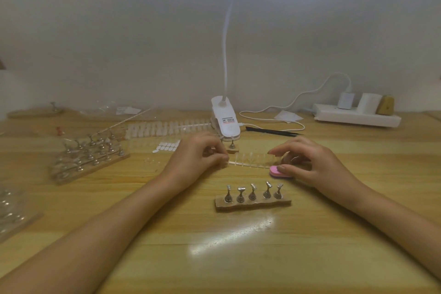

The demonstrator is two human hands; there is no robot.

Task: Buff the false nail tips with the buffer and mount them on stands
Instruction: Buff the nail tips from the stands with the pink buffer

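Head view: a strip of clear false nail tips (249, 162) spans the gap between the two sets of fingertips, lying low over the table (238, 246). The left hand (198, 157) pinches the strip's left end, thumb and curled fingers closed together on it. The right hand (310, 164) grips a pink buffer (276, 171) at the strip's right end, thumb pressed on the buffer's top with the other fingers curled above it. Its forefinger reaches over the last tips, possibly touching one — the blur hides the contact.

Just below the fingers, toward the person, a wooden base (253, 204) carries five metal stands (240, 194), none holding a tip. Bare tabletop lies open between that base and the near edge, flanked by both forearms.

Beyond the left fingertips, a single stand (232, 147) sits close under the lamp clip (226, 119). A black tool (274, 131) lies beyond the right fingers. Out past the left hand are a sheet of white stickers (167, 147), a row of white tips (167, 127) and a crowded rack of stands (93, 157) — well apart from the fingers.
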